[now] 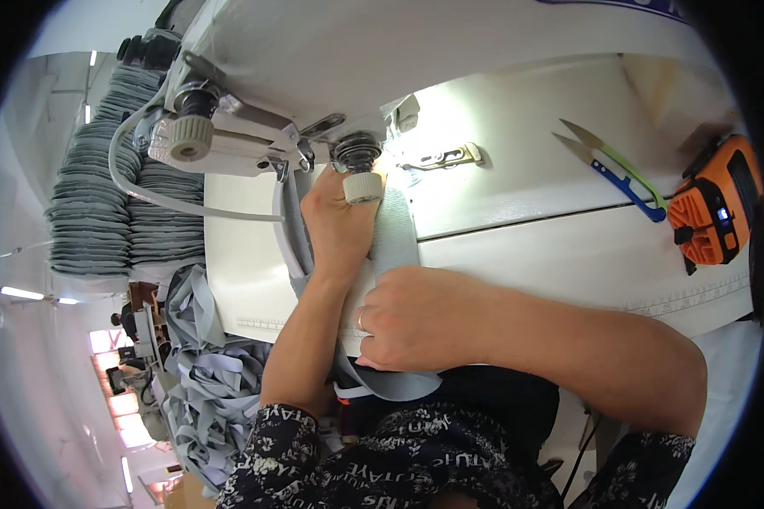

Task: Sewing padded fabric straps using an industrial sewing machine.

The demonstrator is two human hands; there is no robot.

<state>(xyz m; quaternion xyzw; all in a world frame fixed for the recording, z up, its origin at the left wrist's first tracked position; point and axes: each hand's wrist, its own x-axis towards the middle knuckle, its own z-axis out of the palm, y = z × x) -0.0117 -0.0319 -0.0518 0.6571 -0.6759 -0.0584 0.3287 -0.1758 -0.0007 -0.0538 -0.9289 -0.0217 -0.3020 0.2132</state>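
A grey fabric strip (396,227) lies on the white sewing machine bed, running from under the machine head (314,76) toward me and drooping over the front edge. My left hand (338,222) reaches in beneath the head, on the fabric by the needle area. Its fingers are hidden behind a cream tension knob (363,187). Nearer the edge, my right hand (412,318) is closed, fingers curled, with the strip at its fingers. A ring shows on one finger. Left of my left wrist, a curved grey fabric edge (290,229) is visible.
Thread snips (615,174) with blue and green handles lie right of the lit needle area, beside an orange and black device (715,204). Tall stacks of grey fabric pieces (93,199) stand at left, above a heap of loose grey strips (212,390). A white tube (157,193) loops off the head.
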